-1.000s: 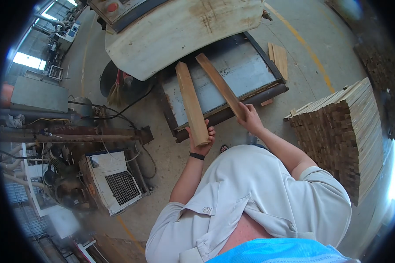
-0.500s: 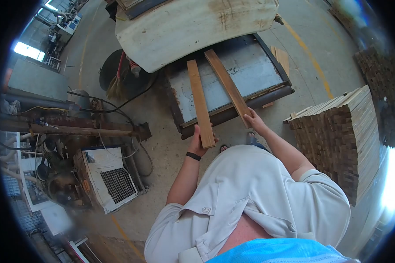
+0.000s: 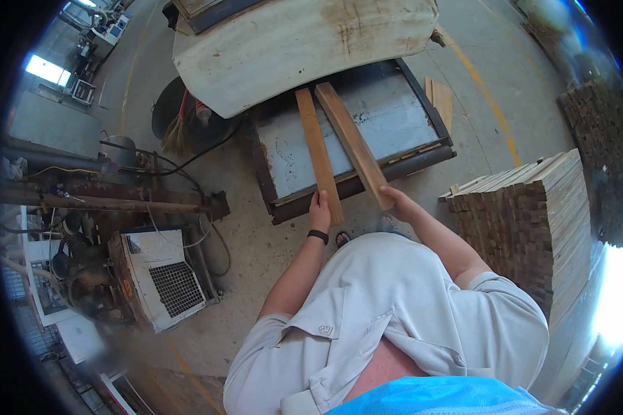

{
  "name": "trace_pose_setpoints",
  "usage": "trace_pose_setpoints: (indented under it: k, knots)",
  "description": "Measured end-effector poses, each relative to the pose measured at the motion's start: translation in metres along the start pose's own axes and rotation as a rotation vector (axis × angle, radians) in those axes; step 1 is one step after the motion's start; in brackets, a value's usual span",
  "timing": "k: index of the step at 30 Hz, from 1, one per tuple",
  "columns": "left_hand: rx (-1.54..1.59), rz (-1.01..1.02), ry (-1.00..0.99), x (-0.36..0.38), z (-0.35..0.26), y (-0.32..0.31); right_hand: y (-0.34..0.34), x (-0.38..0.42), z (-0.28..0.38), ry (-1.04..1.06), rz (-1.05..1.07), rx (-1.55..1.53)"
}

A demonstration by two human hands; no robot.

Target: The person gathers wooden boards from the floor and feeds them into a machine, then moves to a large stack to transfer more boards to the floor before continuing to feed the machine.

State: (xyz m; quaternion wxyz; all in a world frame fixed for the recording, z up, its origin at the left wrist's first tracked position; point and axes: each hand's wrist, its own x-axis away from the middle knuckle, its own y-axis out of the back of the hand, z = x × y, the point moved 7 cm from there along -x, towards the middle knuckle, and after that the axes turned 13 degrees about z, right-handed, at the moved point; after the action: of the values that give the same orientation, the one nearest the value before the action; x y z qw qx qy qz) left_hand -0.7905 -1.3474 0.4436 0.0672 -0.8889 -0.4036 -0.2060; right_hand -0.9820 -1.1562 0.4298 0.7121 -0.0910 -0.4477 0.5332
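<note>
Two long wooden boards lean over the metal-topped table [image 3: 273, 162], their far ends close together near the white machine cover [image 3: 291, 62]. My left hand [image 3: 320, 210] is closed on the near end of the left board [image 3: 316, 149], at its left edge. At the near end of the right board [image 3: 353, 142], my right hand [image 3: 396, 203] grips its right side. Both near ends reach past the table's front edge toward my body. The fingers under the boards are hidden.
A tall stack of wooden strips [image 3: 502, 228] stands at the right. On the left are a white box with a grille [image 3: 163, 277], rusty pipes [image 3: 111, 200] and hanging cables. A broom [image 3: 176, 133] rests by a dark round bin [image 3: 166, 107] behind the table.
The right board's far end has shifted left, closer to the left board. My left hand now holds its board farther up the left edge. The view has shifted slightly.
</note>
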Motion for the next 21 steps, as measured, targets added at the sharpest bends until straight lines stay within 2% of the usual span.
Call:
trace_pose_setpoints:
  k: [1,2,4,5,7,8,10,12,13,14,16,17,18,20,21]
  knots:
    - [0.005,0.007,0.007,0.0,0.001,-0.004,-0.002,0.008,-0.001,-0.01,0.027,-0.207]
    - [0.01,0.013,0.013,0.0,0.001,-0.008,-0.002,0.017,0.002,-0.017,0.03,-0.209]
    - [-0.015,-0.004,0.007,-0.001,0.005,-0.014,-0.015,0.043,0.041,0.275,0.016,-0.148]
    - [-0.039,-0.015,-0.006,-0.002,0.007,-0.017,-0.011,0.042,0.04,0.272,0.018,-0.151]
    - [-0.046,-0.008,-0.012,-0.006,0.011,-0.023,-0.001,0.06,0.071,0.503,-0.384,0.722]
    - [-0.055,0.004,-0.02,-0.007,0.013,-0.026,0.0,0.062,0.069,0.5,-0.386,0.716]
    - [-0.063,-0.01,-0.026,-0.006,0.008,-0.034,-0.03,0.074,0.089,0.454,-0.668,1.318]
    - [-0.069,-0.023,-0.038,-0.009,0.002,-0.04,-0.033,0.057,0.083,0.486,-0.608,1.418]
    - [-0.205,-0.006,0.022,-0.011,0.003,-0.042,-0.043,0.049,0.081,0.515,-0.536,1.521]
    - [-0.34,0.01,0.083,-0.013,0.005,-0.045,-0.046,0.044,0.08,0.516,-0.538,1.519]
    - [-0.382,0.014,0.075,-0.006,-0.006,-0.052,-0.067,0.036,0.081,0.56,-0.379,1.498]
    - [-0.42,0.019,0.066,-0.003,-0.012,-0.058,-0.068,0.033,0.084,0.517,-0.263,1.316]
    - [-0.419,0.02,0.063,-0.002,-0.012,-0.061,-0.066,0.033,0.086,0.519,-0.265,1.318]
    - [-0.628,-0.045,-0.281,0.012,-0.032,-0.069,-0.064,0.038,0.086,0.529,-0.301,1.354]
    - [-0.629,-0.046,-0.276,0.022,-0.038,-0.071,-0.057,0.04,0.082,0.526,-0.297,1.352]
